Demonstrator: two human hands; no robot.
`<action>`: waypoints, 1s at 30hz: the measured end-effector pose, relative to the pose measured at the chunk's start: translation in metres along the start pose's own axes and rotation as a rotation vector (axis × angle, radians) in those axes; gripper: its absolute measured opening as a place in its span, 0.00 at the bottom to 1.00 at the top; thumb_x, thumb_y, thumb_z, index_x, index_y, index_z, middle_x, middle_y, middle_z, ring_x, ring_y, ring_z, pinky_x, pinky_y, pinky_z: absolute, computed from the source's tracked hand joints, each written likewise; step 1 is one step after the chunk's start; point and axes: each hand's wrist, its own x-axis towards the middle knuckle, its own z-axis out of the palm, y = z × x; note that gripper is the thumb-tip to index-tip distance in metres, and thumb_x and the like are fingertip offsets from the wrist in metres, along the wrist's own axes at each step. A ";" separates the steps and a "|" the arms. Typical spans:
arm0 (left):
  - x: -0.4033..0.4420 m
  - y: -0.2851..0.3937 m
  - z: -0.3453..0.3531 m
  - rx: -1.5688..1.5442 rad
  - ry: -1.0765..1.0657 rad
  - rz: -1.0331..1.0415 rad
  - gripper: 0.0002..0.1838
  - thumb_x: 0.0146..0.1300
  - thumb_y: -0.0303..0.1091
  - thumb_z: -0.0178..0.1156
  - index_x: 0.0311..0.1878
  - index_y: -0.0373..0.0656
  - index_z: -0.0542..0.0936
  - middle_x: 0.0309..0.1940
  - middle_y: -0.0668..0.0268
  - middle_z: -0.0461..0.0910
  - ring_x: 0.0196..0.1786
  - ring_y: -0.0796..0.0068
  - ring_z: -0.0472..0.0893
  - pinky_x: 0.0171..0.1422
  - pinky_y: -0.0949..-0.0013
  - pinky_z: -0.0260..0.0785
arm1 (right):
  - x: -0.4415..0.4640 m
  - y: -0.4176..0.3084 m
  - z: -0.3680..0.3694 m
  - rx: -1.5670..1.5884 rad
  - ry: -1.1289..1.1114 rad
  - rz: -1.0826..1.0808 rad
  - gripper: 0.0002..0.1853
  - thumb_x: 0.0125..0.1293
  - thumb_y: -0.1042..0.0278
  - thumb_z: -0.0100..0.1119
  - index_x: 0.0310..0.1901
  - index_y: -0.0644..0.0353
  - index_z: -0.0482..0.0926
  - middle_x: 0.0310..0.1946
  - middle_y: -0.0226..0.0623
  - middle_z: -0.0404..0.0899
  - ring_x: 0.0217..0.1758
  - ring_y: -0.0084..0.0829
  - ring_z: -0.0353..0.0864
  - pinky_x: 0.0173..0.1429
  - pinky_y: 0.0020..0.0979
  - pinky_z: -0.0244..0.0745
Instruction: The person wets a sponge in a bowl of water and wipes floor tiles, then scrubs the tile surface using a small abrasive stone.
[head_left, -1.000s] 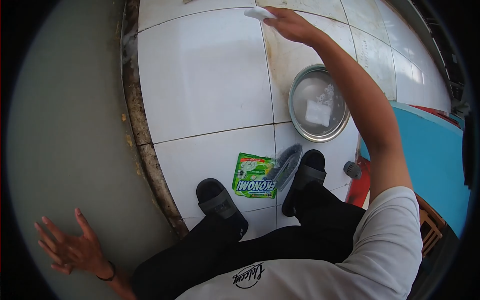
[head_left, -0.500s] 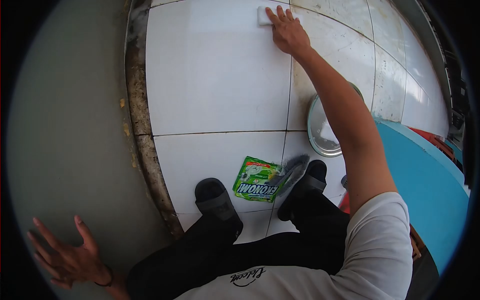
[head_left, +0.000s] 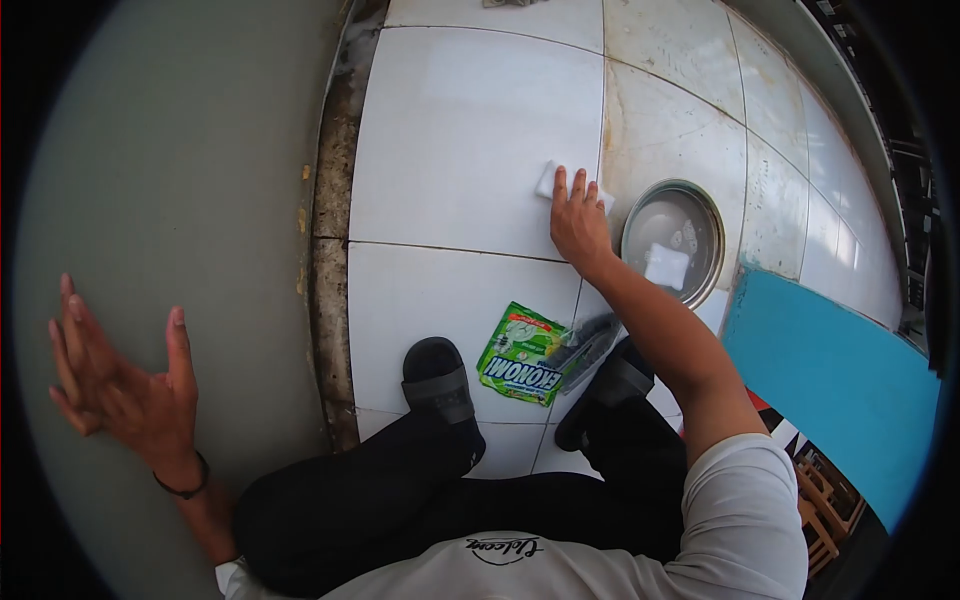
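Note:
My right hand [head_left: 582, 228] rests over a white sponge [head_left: 547, 181], fingers laid across it, pressing it to the white floor tile [head_left: 470, 130] near a grout line. To the right of that hand stands a round metal basin [head_left: 722, 235] of cloudy water with some suds. Another white sponge [head_left: 666, 267] lies in the basin. On the left, my left hand [head_left: 125, 385] is held up with fingers apart, in front of the grey wall [head_left: 190, 200]; whether it touches the wall I cannot tell. It holds nothing.
A green EKONOMI packet [head_left: 522, 355] lies between my sandalled feet, beside a grey-bristled brush [head_left: 592, 340]. A worn stone edge [head_left: 332, 260] runs along the wall. At the right are a blue panel [head_left: 820, 370] and wooden furniture [head_left: 825, 510]. Tiles farther right carry brown stains.
My right hand has drawn the sponge back toward me, beside the basin. My left hand has risen along the wall side. The view has shifted, showing the basin more fully.

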 end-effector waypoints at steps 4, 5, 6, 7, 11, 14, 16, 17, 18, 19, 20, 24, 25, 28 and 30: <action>-0.002 0.000 0.002 -0.036 -0.039 -0.037 0.49 0.62 0.62 0.65 0.79 0.53 0.55 0.70 0.75 0.74 0.73 0.64 0.71 0.78 0.48 0.37 | -0.023 -0.017 0.010 0.001 -0.078 0.061 0.33 0.68 0.70 0.52 0.72 0.77 0.58 0.64 0.76 0.66 0.61 0.69 0.75 0.51 0.51 0.85; -0.002 0.000 0.001 -0.037 -0.064 -0.045 0.49 0.61 0.60 0.66 0.79 0.52 0.55 0.70 0.74 0.74 0.72 0.64 0.71 0.78 0.48 0.41 | -0.023 -0.025 0.020 0.026 -0.096 0.107 0.33 0.68 0.71 0.51 0.72 0.78 0.58 0.63 0.78 0.66 0.61 0.70 0.75 0.51 0.51 0.85; -0.002 0.000 -0.001 -0.037 -0.090 -0.054 0.49 0.61 0.58 0.67 0.79 0.51 0.55 0.70 0.72 0.73 0.72 0.63 0.71 0.78 0.47 0.45 | -0.021 -0.033 0.025 0.049 -0.113 0.148 0.33 0.68 0.71 0.51 0.72 0.79 0.57 0.63 0.79 0.65 0.61 0.71 0.75 0.51 0.51 0.85; 0.000 0.001 -0.004 -0.023 -0.127 -0.055 0.49 0.61 0.53 0.69 0.79 0.49 0.54 0.71 0.69 0.72 0.72 0.62 0.71 0.78 0.48 0.51 | -0.017 -0.051 -0.010 0.129 -0.204 0.239 0.35 0.65 0.72 0.52 0.66 0.92 0.57 0.63 0.76 0.67 0.62 0.69 0.75 0.57 0.53 0.81; 0.010 -0.002 -0.005 -0.187 -0.139 -0.021 0.49 0.59 0.44 0.73 0.78 0.46 0.56 0.71 0.62 0.71 0.70 0.59 0.73 0.78 0.50 0.62 | -0.004 -0.093 0.013 0.112 -0.155 0.275 0.35 0.64 0.72 0.53 0.65 0.93 0.57 0.65 0.75 0.66 0.66 0.69 0.71 0.58 0.54 0.81; 0.010 -0.003 0.000 -0.228 -0.120 -0.015 0.49 0.59 0.44 0.73 0.78 0.46 0.57 0.71 0.63 0.71 0.70 0.58 0.73 0.78 0.51 0.62 | 0.006 -0.145 0.009 0.130 -0.181 0.307 0.34 0.69 0.69 0.51 0.72 0.79 0.57 0.65 0.78 0.64 0.61 0.73 0.74 0.48 0.56 0.84; 0.010 -0.001 0.001 -0.201 -0.125 -0.021 0.48 0.59 0.45 0.73 0.78 0.46 0.57 0.71 0.64 0.71 0.70 0.59 0.73 0.78 0.51 0.63 | 0.011 -0.188 -0.013 0.112 -0.144 0.284 0.33 0.68 0.67 0.53 0.71 0.77 0.62 0.63 0.78 0.66 0.58 0.72 0.77 0.45 0.56 0.85; 0.009 -0.001 0.002 -0.189 -0.126 -0.022 0.48 0.59 0.45 0.73 0.78 0.46 0.57 0.71 0.65 0.71 0.70 0.59 0.73 0.78 0.51 0.63 | 0.015 -0.210 -0.019 0.143 -0.110 0.296 0.32 0.68 0.68 0.52 0.71 0.77 0.63 0.63 0.79 0.66 0.58 0.73 0.77 0.45 0.57 0.85; 0.009 -0.001 0.003 -0.177 -0.128 -0.024 0.48 0.59 0.45 0.73 0.78 0.46 0.57 0.71 0.65 0.71 0.70 0.59 0.73 0.78 0.51 0.63 | 0.020 -0.232 -0.024 0.155 -0.129 0.302 0.32 0.69 0.69 0.50 0.71 0.77 0.61 0.65 0.79 0.64 0.60 0.75 0.74 0.48 0.59 0.84; 0.006 -0.002 0.005 -0.173 -0.123 -0.026 0.48 0.59 0.46 0.73 0.78 0.46 0.57 0.71 0.66 0.71 0.70 0.59 0.73 0.78 0.52 0.63 | 0.026 -0.254 -0.024 0.162 -0.171 0.281 0.32 0.69 0.71 0.49 0.72 0.76 0.59 0.67 0.80 0.61 0.62 0.77 0.71 0.50 0.61 0.82; 0.005 -0.002 0.005 -0.143 -0.130 -0.024 0.48 0.59 0.46 0.72 0.78 0.46 0.57 0.71 0.66 0.71 0.70 0.60 0.73 0.78 0.52 0.63 | 0.031 -0.275 -0.027 0.173 -0.180 0.276 0.33 0.70 0.71 0.49 0.74 0.76 0.57 0.69 0.80 0.58 0.64 0.77 0.70 0.51 0.62 0.81; 0.003 0.001 -0.001 -0.002 -0.171 -0.029 0.48 0.60 0.48 0.72 0.78 0.48 0.57 0.71 0.67 0.72 0.71 0.61 0.73 0.79 0.53 0.61 | 0.047 -0.342 -0.042 0.106 -0.086 0.084 0.32 0.70 0.67 0.49 0.72 0.76 0.61 0.66 0.80 0.63 0.62 0.77 0.72 0.48 0.58 0.84; 0.003 0.002 -0.002 -0.022 -0.174 -0.039 0.47 0.60 0.48 0.71 0.78 0.48 0.57 0.71 0.67 0.72 0.71 0.61 0.72 0.79 0.52 0.59 | 0.048 -0.346 -0.045 0.081 -0.050 -0.027 0.32 0.69 0.67 0.50 0.71 0.76 0.62 0.65 0.80 0.64 0.61 0.77 0.73 0.47 0.58 0.84; 0.004 -0.002 0.001 -0.127 -0.137 -0.011 0.47 0.61 0.52 0.70 0.78 0.50 0.58 0.71 0.69 0.72 0.71 0.61 0.72 0.78 0.53 0.60 | 0.049 -0.340 -0.067 0.132 0.058 -0.276 0.30 0.69 0.69 0.50 0.69 0.76 0.65 0.63 0.78 0.68 0.58 0.75 0.77 0.44 0.55 0.85; 0.006 -0.002 0.002 -0.114 -0.122 0.002 0.46 0.62 0.56 0.68 0.78 0.51 0.59 0.71 0.70 0.72 0.70 0.62 0.73 0.75 0.55 0.61 | 0.056 -0.306 -0.081 0.327 0.137 -0.328 0.28 0.68 0.70 0.50 0.67 0.76 0.68 0.61 0.77 0.70 0.55 0.73 0.80 0.41 0.53 0.86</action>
